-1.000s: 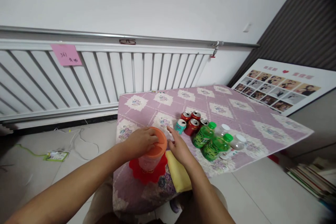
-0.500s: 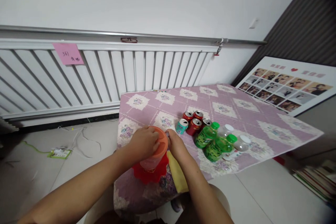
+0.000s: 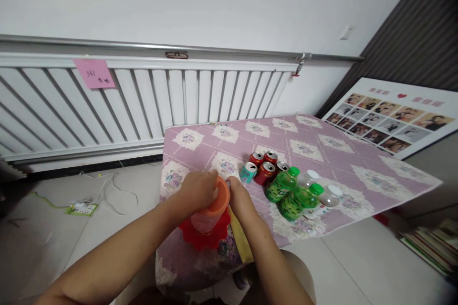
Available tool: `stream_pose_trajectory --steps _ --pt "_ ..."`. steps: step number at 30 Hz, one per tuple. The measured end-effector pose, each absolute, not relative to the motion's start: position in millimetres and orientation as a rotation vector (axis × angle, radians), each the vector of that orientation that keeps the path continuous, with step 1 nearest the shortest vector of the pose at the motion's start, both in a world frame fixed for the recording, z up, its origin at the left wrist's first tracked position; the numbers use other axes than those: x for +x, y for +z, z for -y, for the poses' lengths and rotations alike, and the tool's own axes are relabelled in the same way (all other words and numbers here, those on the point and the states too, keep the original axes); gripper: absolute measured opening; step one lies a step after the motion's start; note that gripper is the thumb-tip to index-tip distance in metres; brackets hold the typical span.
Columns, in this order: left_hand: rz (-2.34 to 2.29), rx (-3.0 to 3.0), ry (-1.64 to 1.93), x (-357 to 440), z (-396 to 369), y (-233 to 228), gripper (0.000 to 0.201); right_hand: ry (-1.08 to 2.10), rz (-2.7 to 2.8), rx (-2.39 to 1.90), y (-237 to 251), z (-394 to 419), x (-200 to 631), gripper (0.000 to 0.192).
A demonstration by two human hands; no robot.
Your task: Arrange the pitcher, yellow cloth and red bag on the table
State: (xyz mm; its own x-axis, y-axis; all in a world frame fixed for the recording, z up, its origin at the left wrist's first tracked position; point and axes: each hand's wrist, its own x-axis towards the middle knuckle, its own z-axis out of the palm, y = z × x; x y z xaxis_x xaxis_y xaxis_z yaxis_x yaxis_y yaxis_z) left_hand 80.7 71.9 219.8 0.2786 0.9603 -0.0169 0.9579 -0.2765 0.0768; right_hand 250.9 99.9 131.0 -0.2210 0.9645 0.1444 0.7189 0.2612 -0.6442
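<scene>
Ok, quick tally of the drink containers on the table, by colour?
Red cans: 3 plain to see, a fourth partly hidden
Teal can: 1
Green bottles: 2
Clear bottles: 2
Orange-lidded jar, under both hands: 1
Total: 9 or 10

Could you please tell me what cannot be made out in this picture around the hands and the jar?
Head view, the only one:
- Jar contents: hidden by the orange lid and left hand.
- Right hand fingertips: behind the lid, so its grip is unclear.
- Pink note writing: too small.
- Can labels: too small.
- Yellow cloth: partly covered by the right forearm.
</scene>
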Motion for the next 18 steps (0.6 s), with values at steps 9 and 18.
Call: stream_pose_trajectory --steps 9,18 --pt "-1.866 2.371 -0.01 82 -82 225 0.024 0.58 2.022 -1.519 128 -100 251 0.014" --pt "-1.007 2.596 0.047 31 -71 255 0.042 0.614 2.002 -1.562 126 -101 253 0.013"
